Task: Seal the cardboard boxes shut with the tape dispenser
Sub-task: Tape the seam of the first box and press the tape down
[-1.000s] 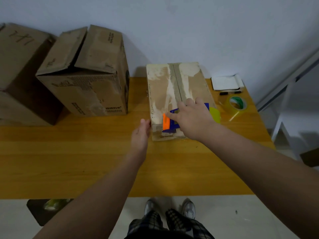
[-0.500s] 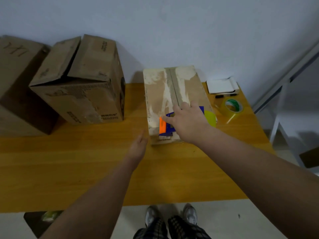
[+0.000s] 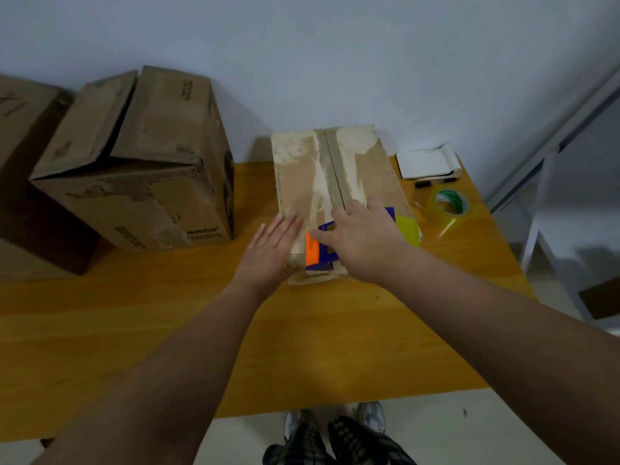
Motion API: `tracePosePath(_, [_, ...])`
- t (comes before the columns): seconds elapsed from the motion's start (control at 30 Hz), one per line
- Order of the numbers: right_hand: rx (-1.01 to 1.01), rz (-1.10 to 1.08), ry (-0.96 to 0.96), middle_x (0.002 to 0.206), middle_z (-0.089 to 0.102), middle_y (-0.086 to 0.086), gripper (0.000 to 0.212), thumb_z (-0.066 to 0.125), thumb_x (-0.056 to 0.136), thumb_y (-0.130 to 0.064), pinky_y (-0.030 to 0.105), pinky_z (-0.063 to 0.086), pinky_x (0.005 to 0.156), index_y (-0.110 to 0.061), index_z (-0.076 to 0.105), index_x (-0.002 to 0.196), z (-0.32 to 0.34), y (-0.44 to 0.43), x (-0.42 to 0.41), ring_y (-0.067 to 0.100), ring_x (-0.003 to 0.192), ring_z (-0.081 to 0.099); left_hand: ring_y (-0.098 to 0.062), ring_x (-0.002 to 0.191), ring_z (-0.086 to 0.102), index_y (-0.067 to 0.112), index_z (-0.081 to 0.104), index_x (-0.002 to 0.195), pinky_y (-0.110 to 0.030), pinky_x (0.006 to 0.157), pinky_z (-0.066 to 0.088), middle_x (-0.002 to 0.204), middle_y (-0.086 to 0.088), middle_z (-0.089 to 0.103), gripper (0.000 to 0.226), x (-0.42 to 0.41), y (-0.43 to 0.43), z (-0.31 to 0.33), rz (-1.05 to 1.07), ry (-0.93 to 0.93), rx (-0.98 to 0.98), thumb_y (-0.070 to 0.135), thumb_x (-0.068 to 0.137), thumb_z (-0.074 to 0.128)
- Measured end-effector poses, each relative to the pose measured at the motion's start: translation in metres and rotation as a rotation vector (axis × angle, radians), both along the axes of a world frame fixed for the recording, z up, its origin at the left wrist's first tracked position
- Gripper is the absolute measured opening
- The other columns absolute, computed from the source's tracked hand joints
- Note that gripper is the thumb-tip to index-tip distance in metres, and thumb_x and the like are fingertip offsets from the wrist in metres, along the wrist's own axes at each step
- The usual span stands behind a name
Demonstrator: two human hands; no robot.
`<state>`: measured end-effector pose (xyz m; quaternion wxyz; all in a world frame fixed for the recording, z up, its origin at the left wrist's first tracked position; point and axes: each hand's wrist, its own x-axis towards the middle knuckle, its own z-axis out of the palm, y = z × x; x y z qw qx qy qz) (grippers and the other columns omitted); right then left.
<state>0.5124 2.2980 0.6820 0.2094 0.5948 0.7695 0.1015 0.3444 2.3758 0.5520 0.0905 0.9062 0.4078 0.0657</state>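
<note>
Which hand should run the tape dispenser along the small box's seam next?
Right. The right hand grips the tape dispenser at the near end of the small box, on its seam; the left hand lies flat on the box's near left edge, probably best for steadying it.

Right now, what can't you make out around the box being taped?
- Tape dispenser: head view, mostly under the right hand; its grip and blade are hidden.
- Seam of the small box: head view, too dim to tell whether fresh tape is laid.
- Leftmost box: cut off by the left edge.
- Print on the big box: too small to read.
</note>
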Motion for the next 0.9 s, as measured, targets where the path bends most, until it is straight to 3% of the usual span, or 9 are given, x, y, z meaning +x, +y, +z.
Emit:
tracePosePath(0.17, [-0.004, 0.003, 0.008, 0.121, 0.05, 0.008, 0.057, 0.054, 0.091, -0.035, 0.046, 0.037, 0.088, -0.031, 0.031, 0.143, 0.002, 0.004, 0.0, 0.031, 0.11, 0.048, -0.01, 0.143, -0.008, 0.027, 0.003, 0.15, -0.034, 0.115, 0.014, 0.158, 0.008, 0.002, 0.075, -0.002, 0.01, 0.01, -0.097, 0.001, -0.051, 0.035, 0.093, 0.051])
tracePosePath(0.23, [-0.011, 0.002, 0.008, 0.121, 0.049, 0.008, 0.057, 0.053, 0.092, -0.037, 0.047, 0.037, 0.089, -0.032, 0.03, 0.144, 0.003, 0.005, 0.001, 0.03, 0.111, 0.048, -0.008, 0.141, -0.006, 0.028, 0.001, 0.147, -0.032, 0.115, 0.011, 0.157, 0.007, 0.004, 0.062, -0.008, 0.007, 0.014, -0.15, 0.017, 0.004, 0.037, 0.098, 0.037])
tracePosePath(0.3, [-0.024, 0.0, 0.007, 0.123, 0.049, 0.009, 0.06, 0.052, 0.092, -0.037, 0.047, 0.037, 0.089, -0.033, 0.026, 0.145, 0.004, 0.005, 0.001, 0.03, 0.111, 0.047, -0.007, 0.139, -0.001, 0.025, 0.004, 0.144, -0.028, 0.114, 0.006, 0.155, 0.005, 0.01, 0.056, -0.019, 0.0, 0.014, -0.185, 0.022, 0.099, 0.024, 0.101, 0.038])
tracePosePath(0.4, [-0.046, 0.006, -0.004, 0.125, 0.048, 0.008, 0.062, 0.054, 0.091, -0.039, 0.047, 0.038, 0.089, -0.033, 0.026, 0.146, 0.006, 0.007, 0.001, 0.03, 0.113, 0.047, -0.006, 0.137, 0.002, 0.025, 0.006, 0.143, -0.028, 0.113, 0.006, 0.154, 0.005, 0.014, 0.064, -0.029, -0.015, 0.01, -0.167, 0.005, 0.117, 0.006, 0.096, 0.044])
tracePosePath(0.53, [-0.079, 0.019, -0.021, 0.125, 0.048, 0.008, 0.06, 0.055, 0.092, -0.04, 0.044, 0.04, 0.08, -0.033, 0.026, 0.144, 0.008, 0.012, 0.004, 0.03, 0.11, 0.05, -0.001, 0.135, 0.0, 0.026, 0.004, 0.148, -0.025, 0.109, 0.003, 0.156, 0.006, 0.01, 0.062, -0.015, -0.03, 0.012, -0.023, -0.014, 0.047, 0.021, 0.099, 0.041])
tracePosePath(0.67, [-0.131, 0.073, -0.055, 0.122, 0.049, 0.008, 0.064, 0.053, 0.091, -0.048, 0.038, 0.039, 0.065, -0.033, 0.023, 0.145, 0.012, 0.019, 0.007, 0.029, 0.1, 0.055, -0.011, 0.143, 0.008, 0.027, -0.004, 0.147, -0.029, 0.109, -0.002, 0.158, 0.006, 0.007, 0.065, -0.005, -0.034, 0.014, 0.077, 0.072, 0.045, 0.022, 0.099, 0.04])
tracePosePath(0.77, [-0.117, 0.095, -0.001, 0.122, 0.048, 0.008, 0.078, 0.051, 0.084, -0.065, 0.038, 0.041, 0.071, -0.037, 0.017, 0.148, 0.019, 0.019, 0.017, 0.028, 0.104, 0.053, -0.018, 0.143, 0.017, 0.032, -0.015, 0.142, -0.039, 0.114, 0.004, 0.157, 0.01, 0.0, 0.072, -0.004, -0.036, 0.018, 0.12, 0.179, 0.065, 0.02, 0.099, 0.041])
tracePosePath(0.9, [-0.065, 0.158, -0.02, 0.128, 0.046, 0.009, 0.077, 0.047, 0.086, -0.065, 0.039, 0.043, 0.08, -0.037, 0.013, 0.149, 0.024, 0.009, 0.04, 0.029, 0.108, 0.051, -0.015, 0.133, 0.04, 0.035, -0.006, 0.148, -0.047, 0.114, 0.015, 0.156, 0.016, -0.002, 0.071, -0.002, -0.04, 0.026, 0.163, 0.201, 0.047, 0.018, 0.098, 0.042])
